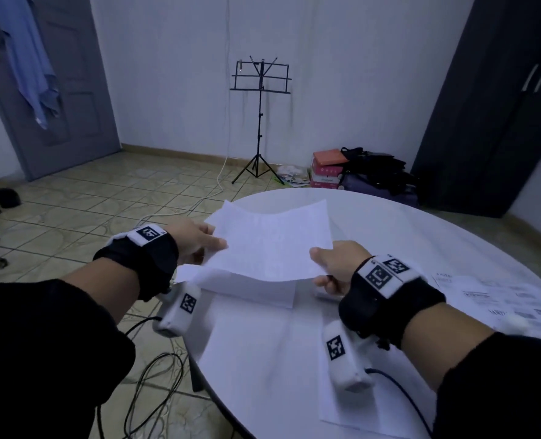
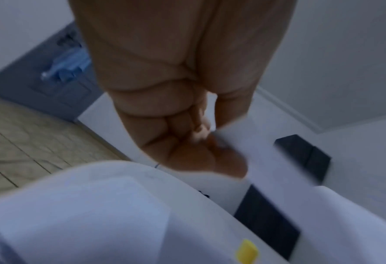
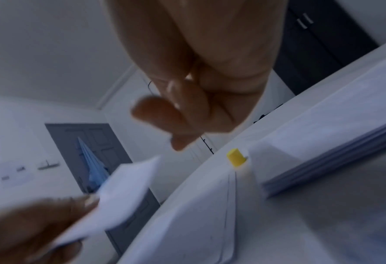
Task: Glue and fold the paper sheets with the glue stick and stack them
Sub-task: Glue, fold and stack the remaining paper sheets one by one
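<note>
I hold one white paper sheet (image 1: 272,242) in the air over the round white table (image 1: 405,236). My left hand (image 1: 204,245) pinches its left edge, thumb on top; the left wrist view shows that edge (image 2: 243,151) against the curled fingers (image 2: 187,142). My right hand (image 1: 324,264) holds the near right corner, thumb above and fingers beneath. A stack of white sheets (image 1: 250,289) (image 3: 334,169) lies under the held sheet. The glue stick with a yellow cap (image 3: 236,157) (image 2: 247,251) stands beside that stack; in the head view it is hidden.
A large white sheet (image 1: 262,359) covers the table's near part, and a printed sheet (image 1: 500,299) lies at the right. Cables (image 1: 155,375) trail on the tiled floor at the left. A music stand (image 1: 259,122), boxes (image 1: 326,169) and a dark wardrobe (image 1: 491,106) stand beyond.
</note>
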Motion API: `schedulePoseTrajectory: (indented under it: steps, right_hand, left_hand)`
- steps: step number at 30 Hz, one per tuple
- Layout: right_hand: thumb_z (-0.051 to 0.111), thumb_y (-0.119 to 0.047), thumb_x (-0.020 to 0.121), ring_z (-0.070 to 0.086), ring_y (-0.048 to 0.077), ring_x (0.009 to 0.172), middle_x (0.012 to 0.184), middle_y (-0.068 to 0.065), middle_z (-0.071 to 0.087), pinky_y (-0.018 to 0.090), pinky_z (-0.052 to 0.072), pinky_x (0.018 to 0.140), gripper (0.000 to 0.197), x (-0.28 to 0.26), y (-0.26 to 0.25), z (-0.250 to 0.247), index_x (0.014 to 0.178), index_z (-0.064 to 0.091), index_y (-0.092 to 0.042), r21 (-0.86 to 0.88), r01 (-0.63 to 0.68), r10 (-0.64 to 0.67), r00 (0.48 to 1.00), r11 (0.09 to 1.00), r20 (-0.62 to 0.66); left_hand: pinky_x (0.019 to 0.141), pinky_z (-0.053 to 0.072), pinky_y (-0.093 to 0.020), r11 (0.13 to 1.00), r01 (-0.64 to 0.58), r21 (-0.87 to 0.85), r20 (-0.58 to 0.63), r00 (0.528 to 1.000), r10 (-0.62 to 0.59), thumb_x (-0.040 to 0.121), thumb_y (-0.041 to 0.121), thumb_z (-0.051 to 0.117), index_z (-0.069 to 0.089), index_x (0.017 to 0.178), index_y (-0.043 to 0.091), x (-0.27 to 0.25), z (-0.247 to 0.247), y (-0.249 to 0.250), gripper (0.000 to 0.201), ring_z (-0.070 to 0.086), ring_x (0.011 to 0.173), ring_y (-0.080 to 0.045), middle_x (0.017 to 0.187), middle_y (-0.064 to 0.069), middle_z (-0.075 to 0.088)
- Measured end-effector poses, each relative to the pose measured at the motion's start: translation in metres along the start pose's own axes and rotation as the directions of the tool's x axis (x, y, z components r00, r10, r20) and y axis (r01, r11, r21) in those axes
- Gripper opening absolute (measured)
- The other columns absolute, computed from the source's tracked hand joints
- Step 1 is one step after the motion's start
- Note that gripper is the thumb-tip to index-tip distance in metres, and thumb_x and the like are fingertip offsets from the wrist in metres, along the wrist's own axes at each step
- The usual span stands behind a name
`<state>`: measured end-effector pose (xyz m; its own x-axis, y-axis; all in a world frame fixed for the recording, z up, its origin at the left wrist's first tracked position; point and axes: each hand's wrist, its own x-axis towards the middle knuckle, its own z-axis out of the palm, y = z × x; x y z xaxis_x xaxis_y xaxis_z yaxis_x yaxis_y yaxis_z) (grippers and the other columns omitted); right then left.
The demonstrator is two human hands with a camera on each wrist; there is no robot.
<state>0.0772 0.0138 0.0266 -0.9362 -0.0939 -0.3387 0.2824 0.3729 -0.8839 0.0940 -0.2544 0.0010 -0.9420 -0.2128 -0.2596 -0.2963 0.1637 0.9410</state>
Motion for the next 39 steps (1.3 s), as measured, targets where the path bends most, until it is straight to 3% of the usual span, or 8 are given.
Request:
schedulePoseTrajectory:
  steps: [4, 6, 8, 12, 20, 25, 30, 39]
  right_hand:
    - [0.054, 0.003, 0.091, 0.061, 0.016, 0.050, 0.078, 0.011, 0.055, 0.018, 0.043, 0.035, 0.046, -0.026, 0.028, -0.052, 0.134, 0.040, -0.003, -0.008, -0.028, 0.028, 1.000, 1.000, -0.002]
    - [0.063, 0.003, 0.086, 0.060, 0.016, 0.048, 0.071, 0.011, 0.057, 0.021, 0.042, 0.037, 0.025, -0.045, 0.047, -0.080, 0.106, 0.050, -0.003, -0.046, -0.047, 0.045, 0.998, 0.998, -0.039]
    - [0.071, 0.000, 0.080, 0.056, 0.017, 0.044, 0.063, 0.009, 0.060, 0.022, 0.037, 0.039, 0.024, -0.059, 0.068, -0.105, 0.082, 0.049, -0.008, -0.086, -0.084, 0.077, 0.994, 0.993, -0.083]
    - [0.079, -0.015, 0.075, 0.051, 0.019, 0.048, 0.051, 0.009, 0.059, 0.018, 0.030, 0.038, 0.022, -0.082, 0.099, -0.139, 0.075, 0.059, -0.004, -0.192, -0.196, 0.176, 0.977, 0.961, -0.119]
    - [0.079, -0.028, 0.074, 0.045, 0.015, 0.040, 0.044, 0.003, 0.052, 0.020, 0.025, 0.039, 0.034, -0.104, 0.130, -0.169, 0.069, 0.049, -0.013, -0.427, -0.260, 0.236, 0.966, 0.866, -0.109]
    - [0.074, -0.025, 0.081, 0.048, 0.017, 0.042, 0.045, 0.003, 0.053, 0.011, 0.028, 0.032, 0.035, -0.109, 0.136, -0.166, 0.064, 0.047, -0.010, -0.534, -0.244, 0.256, 0.965, 0.810, -0.054]
    - [0.072, -0.027, 0.084, 0.036, 0.010, 0.021, 0.030, -0.002, 0.046, 0.009, 0.024, 0.029, 0.037, -0.111, 0.141, -0.160, 0.062, 0.048, -0.007, -0.616, -0.242, 0.271, 0.961, 0.750, -0.048]
    - [0.071, -0.034, 0.082, 0.034, 0.009, 0.023, 0.042, 0.002, 0.050, 0.016, 0.025, 0.036, 0.039, -0.109, 0.143, -0.157, 0.060, 0.050, -0.011, -0.730, -0.213, 0.252, 0.966, 0.650, -0.059]
  left_hand:
    - [0.060, 0.057, -0.026, 0.999, 0.008, 0.037, 0.146, 0.989, -0.013, 0.077, -0.019, 0.063, 0.047, 0.133, 0.006, -0.032, 0.044, 0.007, 0.063, 0.059, 0.069, -0.022, 0.080, -0.010, 0.056]
    - [0.066, 0.059, -0.031, 0.984, -0.059, 0.169, 0.150, 0.988, 0.034, 0.075, -0.016, 0.068, 0.024, 0.150, 0.017, -0.047, 0.066, 0.008, 0.093, 0.055, 0.063, -0.023, 0.070, -0.008, 0.047]
    - [0.080, 0.058, -0.039, 0.929, -0.142, 0.343, 0.207, 0.976, 0.073, 0.072, -0.006, 0.077, 0.015, 0.151, 0.026, -0.060, 0.090, 0.009, 0.105, 0.061, 0.065, -0.027, 0.074, -0.013, 0.056]
    - [0.084, 0.056, -0.044, 0.870, -0.193, 0.454, 0.234, 0.968, 0.092, 0.069, 0.004, 0.082, 0.017, 0.144, 0.031, -0.076, 0.130, 0.007, 0.103, 0.070, 0.076, -0.030, 0.100, -0.015, 0.066]
    - [0.076, 0.056, -0.038, 0.758, -0.279, 0.589, 0.354, 0.933, 0.068, 0.071, 0.012, 0.082, 0.012, 0.142, 0.045, -0.106, 0.174, -0.007, 0.105, 0.064, 0.055, -0.017, 0.082, -0.007, 0.060]
    - [0.073, 0.050, -0.023, 0.581, -0.351, 0.734, 0.439, 0.898, -0.013, 0.076, 0.022, 0.079, 0.061, 0.119, 0.032, -0.109, 0.184, -0.016, 0.047, 0.056, 0.047, 0.000, 0.079, -0.004, 0.063]
    - [0.073, 0.048, -0.019, 0.595, -0.322, 0.737, 0.445, 0.893, -0.069, 0.076, 0.023, 0.079, 0.065, 0.090, 0.038, -0.109, 0.186, -0.020, 0.025, 0.058, 0.055, -0.003, 0.076, 0.004, 0.063]
    - [0.059, 0.040, -0.009, 0.584, -0.327, 0.743, 0.446, 0.893, -0.068, 0.077, 0.026, 0.078, 0.065, 0.097, 0.035, -0.108, 0.187, -0.018, 0.027, 0.055, 0.060, -0.004, 0.067, 0.010, 0.060]
